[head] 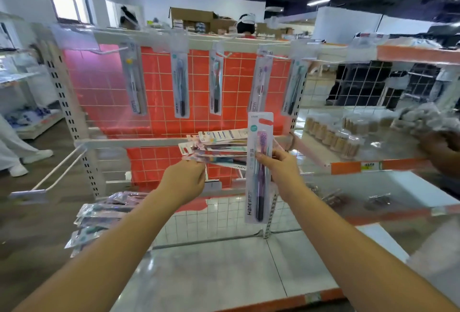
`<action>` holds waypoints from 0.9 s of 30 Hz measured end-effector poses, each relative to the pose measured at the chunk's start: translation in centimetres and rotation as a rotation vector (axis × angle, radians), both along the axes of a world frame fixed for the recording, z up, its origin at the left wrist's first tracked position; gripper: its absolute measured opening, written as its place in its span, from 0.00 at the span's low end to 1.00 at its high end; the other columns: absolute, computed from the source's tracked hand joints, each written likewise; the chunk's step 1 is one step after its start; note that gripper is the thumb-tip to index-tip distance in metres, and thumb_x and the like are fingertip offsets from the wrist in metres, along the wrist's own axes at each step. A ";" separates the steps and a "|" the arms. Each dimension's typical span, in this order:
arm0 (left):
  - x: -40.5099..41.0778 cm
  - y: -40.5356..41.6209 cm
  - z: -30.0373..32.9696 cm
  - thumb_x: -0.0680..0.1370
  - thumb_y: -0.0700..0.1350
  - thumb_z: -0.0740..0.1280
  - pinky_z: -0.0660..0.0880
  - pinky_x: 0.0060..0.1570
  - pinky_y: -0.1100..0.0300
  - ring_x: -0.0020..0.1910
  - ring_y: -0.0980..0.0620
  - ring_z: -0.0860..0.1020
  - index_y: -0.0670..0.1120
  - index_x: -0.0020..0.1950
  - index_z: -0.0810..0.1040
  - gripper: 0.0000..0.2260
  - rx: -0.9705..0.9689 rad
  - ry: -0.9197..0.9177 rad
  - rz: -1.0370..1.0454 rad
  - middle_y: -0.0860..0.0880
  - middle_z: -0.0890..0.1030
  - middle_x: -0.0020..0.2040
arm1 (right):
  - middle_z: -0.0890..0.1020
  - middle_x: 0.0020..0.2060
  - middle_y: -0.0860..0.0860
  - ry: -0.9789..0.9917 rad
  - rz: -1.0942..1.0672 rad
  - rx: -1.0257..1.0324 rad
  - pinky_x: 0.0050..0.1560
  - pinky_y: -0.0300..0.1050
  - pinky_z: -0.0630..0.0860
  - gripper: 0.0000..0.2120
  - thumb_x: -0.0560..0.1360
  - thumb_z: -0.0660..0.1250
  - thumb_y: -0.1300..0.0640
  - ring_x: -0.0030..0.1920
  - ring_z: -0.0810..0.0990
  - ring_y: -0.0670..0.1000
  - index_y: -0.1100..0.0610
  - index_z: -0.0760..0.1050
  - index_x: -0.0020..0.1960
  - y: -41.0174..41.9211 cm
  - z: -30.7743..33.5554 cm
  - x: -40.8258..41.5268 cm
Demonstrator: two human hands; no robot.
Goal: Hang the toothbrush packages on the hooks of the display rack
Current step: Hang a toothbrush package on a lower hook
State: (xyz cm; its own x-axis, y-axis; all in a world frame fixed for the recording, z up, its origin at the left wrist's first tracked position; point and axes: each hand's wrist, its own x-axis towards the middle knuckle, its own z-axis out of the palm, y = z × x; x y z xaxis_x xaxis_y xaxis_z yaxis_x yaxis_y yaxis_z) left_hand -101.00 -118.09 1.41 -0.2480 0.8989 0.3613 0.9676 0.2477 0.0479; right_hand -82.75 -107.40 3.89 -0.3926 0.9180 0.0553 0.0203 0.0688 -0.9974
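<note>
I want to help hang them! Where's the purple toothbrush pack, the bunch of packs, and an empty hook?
Purple toothbrush in white card pack (pixel 259 162): head view, on its bristles.
Fanned stack of toothbrush packs (pixel 221 147): head view, stack's middle.
Empty white wire hook (pixel 109 50): head view, along its rod.

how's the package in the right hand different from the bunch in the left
The right hand pinches one package, upright, face toward the camera. The left hand grips a fanned bunch of several packages lying sideways. The single package shows a purple brush; the bunch shows mixed colours. Both are carded toothbrushes, not yet on hooks.
</note>
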 end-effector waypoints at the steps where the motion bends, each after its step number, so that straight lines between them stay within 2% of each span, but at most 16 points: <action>1: 0.2 -0.4 0.2 0.80 0.46 0.54 0.76 0.43 0.56 0.44 0.50 0.75 0.45 0.51 0.75 0.11 -0.012 0.000 0.002 0.48 0.79 0.47 | 0.80 0.41 0.47 0.002 0.011 -0.012 0.53 0.51 0.75 0.06 0.74 0.68 0.59 0.44 0.78 0.50 0.56 0.78 0.52 -0.4 0.1 0.2; 4: 1.3 -0.8 0.9 0.80 0.46 0.54 0.76 0.44 0.56 0.44 0.50 0.75 0.44 0.51 0.75 0.12 -0.040 0.007 0.002 0.48 0.78 0.46 | 0.81 0.40 0.46 0.018 0.019 -0.040 0.55 0.54 0.75 0.06 0.74 0.68 0.60 0.46 0.79 0.51 0.57 0.78 0.51 -0.7 0.5 1.1; 10: 3.9 1.1 1.8 0.81 0.47 0.54 0.71 0.39 0.61 0.42 0.52 0.72 0.45 0.51 0.75 0.12 -0.018 0.008 0.026 0.49 0.79 0.47 | 0.81 0.40 0.49 0.005 0.037 -0.002 0.54 0.54 0.76 0.01 0.73 0.69 0.58 0.46 0.80 0.52 0.53 0.77 0.44 1.6 1.4 4.1; 12: 5.0 2.0 2.0 0.81 0.47 0.54 0.70 0.40 0.61 0.43 0.52 0.72 0.45 0.53 0.75 0.12 0.007 -0.006 0.051 0.49 0.78 0.48 | 0.81 0.39 0.49 0.006 0.049 0.018 0.50 0.51 0.77 0.02 0.73 0.69 0.58 0.45 0.80 0.53 0.53 0.77 0.43 2.7 1.7 5.4; 15: 6.8 2.9 2.2 0.80 0.47 0.55 0.74 0.44 0.56 0.48 0.49 0.75 0.46 0.56 0.76 0.13 0.061 0.006 0.085 0.48 0.79 0.50 | 0.82 0.42 0.50 0.010 0.075 0.042 0.46 0.46 0.77 0.02 0.74 0.69 0.58 0.45 0.81 0.52 0.52 0.77 0.44 4.3 2.1 7.4; 17: 7.6 3.4 2.1 0.80 0.47 0.55 0.74 0.43 0.56 0.47 0.49 0.76 0.46 0.55 0.76 0.12 0.072 -0.010 0.116 0.47 0.79 0.49 | 0.83 0.43 0.50 0.009 0.083 0.059 0.44 0.44 0.77 0.03 0.74 0.69 0.58 0.46 0.81 0.52 0.52 0.77 0.44 5.3 2.1 8.4; 22: 8.8 4.4 1.8 0.79 0.47 0.57 0.76 0.46 0.53 0.47 0.47 0.77 0.45 0.54 0.77 0.12 0.098 -0.040 0.157 0.47 0.80 0.49 | 0.83 0.46 0.52 -0.014 0.105 0.043 0.54 0.53 0.77 0.02 0.73 0.69 0.57 0.50 0.82 0.54 0.52 0.77 0.45 7.2 1.2 9.4; 27: 8.2 6.1 1.7 0.79 0.46 0.57 0.76 0.46 0.52 0.48 0.46 0.77 0.43 0.54 0.77 0.12 0.093 -0.036 0.168 0.45 0.80 0.50 | 0.83 0.42 0.49 0.010 0.111 0.060 0.51 0.50 0.78 0.03 0.73 0.70 0.58 0.48 0.81 0.53 0.51 0.77 0.43 9.0 0.3 8.7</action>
